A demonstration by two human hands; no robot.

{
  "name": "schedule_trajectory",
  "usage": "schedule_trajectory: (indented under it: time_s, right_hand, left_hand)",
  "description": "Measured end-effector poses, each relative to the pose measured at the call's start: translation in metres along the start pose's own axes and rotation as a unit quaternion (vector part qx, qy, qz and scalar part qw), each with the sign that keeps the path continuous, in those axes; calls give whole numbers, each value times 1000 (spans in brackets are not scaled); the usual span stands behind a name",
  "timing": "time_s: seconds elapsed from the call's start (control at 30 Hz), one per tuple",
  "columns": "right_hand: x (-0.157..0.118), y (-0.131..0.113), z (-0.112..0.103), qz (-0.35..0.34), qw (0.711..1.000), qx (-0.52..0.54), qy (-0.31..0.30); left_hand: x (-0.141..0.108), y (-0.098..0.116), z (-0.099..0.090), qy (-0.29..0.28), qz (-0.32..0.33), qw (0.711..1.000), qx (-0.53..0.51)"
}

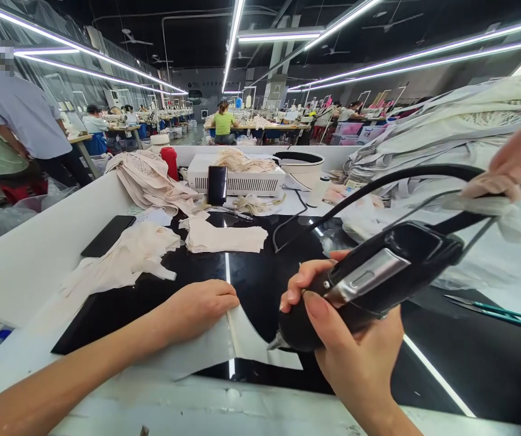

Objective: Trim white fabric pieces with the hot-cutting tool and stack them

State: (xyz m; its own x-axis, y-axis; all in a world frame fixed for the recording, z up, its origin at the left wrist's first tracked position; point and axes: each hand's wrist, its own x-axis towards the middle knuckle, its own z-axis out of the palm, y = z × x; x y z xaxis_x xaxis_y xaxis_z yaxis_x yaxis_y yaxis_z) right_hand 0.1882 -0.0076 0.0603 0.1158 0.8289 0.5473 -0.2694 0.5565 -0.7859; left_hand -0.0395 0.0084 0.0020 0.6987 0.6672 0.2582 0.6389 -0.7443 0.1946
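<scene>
My right hand (355,339) is wrapped around a black handheld tool (373,272) with a silver side plate and a pointed metal tip. The tip points down and left, close to a piece of white fabric (260,348) on the glossy black work surface (260,272). Whether it touches the fabric, I cannot tell. My left hand (206,309) has its fingers curled together on the fabric, gripping it at a narrow strip or seam. A thick black cable (405,175) runs from the tool's rear area, which is bound with pale wrapping.
Teal-handled scissors (500,312) lie at the right. Cream fabric pieces (226,235) are beyond my hands, more (124,260) at the left by a black phone (108,236). Behind stand another phone (217,184) and a white vented box (237,181). Fabric is heaped (451,133) at right.
</scene>
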Motion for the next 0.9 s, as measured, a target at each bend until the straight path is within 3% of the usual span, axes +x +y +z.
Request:
schedule_trajectory:
  time_s: [0.17,0.43,0.7,0.9]
  right_hand:
    - [1,-3,-5,-1,1000,0,-29]
    - [17,-7,5,0,1000,1,-9]
    - [42,23,33,-17,999,21,19]
    - [46,38,39,-12,1000,20,5]
  left_hand:
    - [-9,2,-1,13,2,1000,-11]
    - [-15,6,10,63,15,998,4]
    - [-16,8,15,70,20,997,-17]
    - [-14,10,19,79,18,997,-10]
